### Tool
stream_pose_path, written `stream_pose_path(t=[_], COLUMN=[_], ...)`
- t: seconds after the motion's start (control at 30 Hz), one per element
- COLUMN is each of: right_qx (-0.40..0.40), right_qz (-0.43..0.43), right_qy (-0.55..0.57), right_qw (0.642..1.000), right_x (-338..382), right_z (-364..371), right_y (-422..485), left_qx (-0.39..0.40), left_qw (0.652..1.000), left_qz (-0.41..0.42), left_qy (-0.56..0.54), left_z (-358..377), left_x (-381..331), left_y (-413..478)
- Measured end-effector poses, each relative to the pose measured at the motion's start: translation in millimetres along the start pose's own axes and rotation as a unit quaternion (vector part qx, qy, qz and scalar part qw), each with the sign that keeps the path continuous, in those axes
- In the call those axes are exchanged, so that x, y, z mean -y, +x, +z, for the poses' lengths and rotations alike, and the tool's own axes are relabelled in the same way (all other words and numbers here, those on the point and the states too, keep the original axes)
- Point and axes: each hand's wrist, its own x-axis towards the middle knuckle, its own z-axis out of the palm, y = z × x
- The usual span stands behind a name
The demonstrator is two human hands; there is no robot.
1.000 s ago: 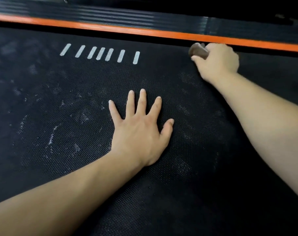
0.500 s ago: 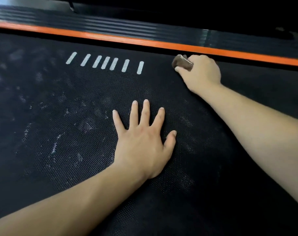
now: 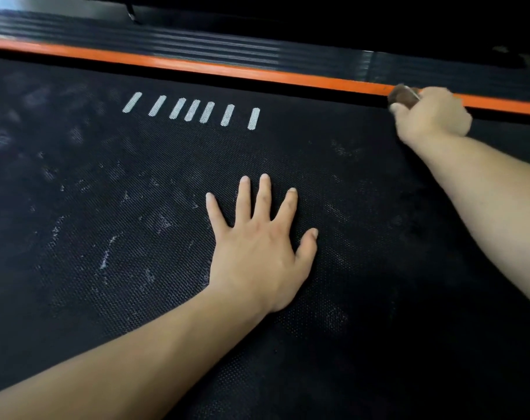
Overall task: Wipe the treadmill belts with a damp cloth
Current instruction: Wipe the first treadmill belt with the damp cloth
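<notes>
The black textured treadmill belt (image 3: pixel 136 237) fills the view, with pale dusty smears over its left and middle. My left hand (image 3: pixel 259 250) lies flat on the belt, fingers spread and straight. My right hand (image 3: pixel 433 116), blurred, grips a small bunched brownish cloth (image 3: pixel 403 95) at the belt's far edge, right against the orange strip. Most of the cloth is hidden inside the fist.
An orange strip (image 3: pixel 227 69) runs along the belt's far edge, with a ribbed black side rail (image 3: pixel 197 47) beyond it. Several short white dashes (image 3: pixel 194 110) are printed on the belt at the far left-centre. Darkness lies behind the rail.
My right hand with the cloth swept left along the far edge, then back to the right up against the orange strip. My left hand stayed pressed flat in place.
</notes>
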Motion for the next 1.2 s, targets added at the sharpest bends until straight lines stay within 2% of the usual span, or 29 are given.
stream_pose_path(t=[0.07,0.17,0.23,0.3,0.37,0.4,0.47,0.57,0.63,0.73,0.8,0.93,1.0,1.1,1.13,1.2], right_qx=[0.004,0.044,0.073,0.060,0.033,0.014,0.009,0.055,0.048,0.015,0.010,0.090,0.068,0.010,0.006,0.027], right_qz=[-0.021,-0.160,-0.205,-0.161,-0.072,-0.066,-0.130,-0.241,-0.216,-0.090,-0.131,-0.276,-0.266,-0.130,-0.129,-0.199], right_qy=[0.004,0.039,0.040,0.016,0.019,0.010,-0.020,-0.011,-0.024,-0.011,-0.014,0.029,0.000,-0.003,-0.002,0.017], right_qw=[1.000,0.985,0.975,0.985,0.997,0.998,0.991,0.969,0.975,0.996,0.991,0.957,0.962,0.992,0.992,0.979], right_x=[-3,3,3,-1,-5,-4,2,-9,-25,-31,-22,-27,-40,-43,-39,-29], right_z=[-6,1,-1,-7,-13,-13,-7,-11,-20,-26,-21,-23,-26,-32,-31,-28], right_y=[-14,-50,-58,-39,-23,-24,-41,-65,-55,-43,-62,-118,-109,-92,-100,-136], left_qx=[0.003,0.005,0.006,0.004,0.002,0.001,0.003,0.000,0.000,-0.001,0.000,-0.002,-0.001,-0.003,-0.004,-0.007], left_qw=[1.000,1.000,1.000,1.000,1.000,1.000,1.000,1.000,1.000,1.000,1.000,1.000,1.000,1.000,1.000,1.000], left_qz=[0.000,-0.002,-0.002,-0.003,-0.005,-0.005,-0.002,-0.002,-0.003,-0.004,-0.004,-0.005,-0.006,-0.007,-0.008,-0.007], left_qy=[0.003,0.012,0.014,0.008,0.007,0.007,0.009,0.006,0.007,0.007,0.008,0.006,0.005,0.003,0.004,0.008], left_z=[0,0,0,1,1,1,0,0,1,1,1,2,3,4,5,4], left_x=[0,0,-1,0,0,0,0,0,0,0,0,0,0,1,1,0], left_y=[0,0,0,0,0,1,0,1,1,1,1,2,1,1,1,2])
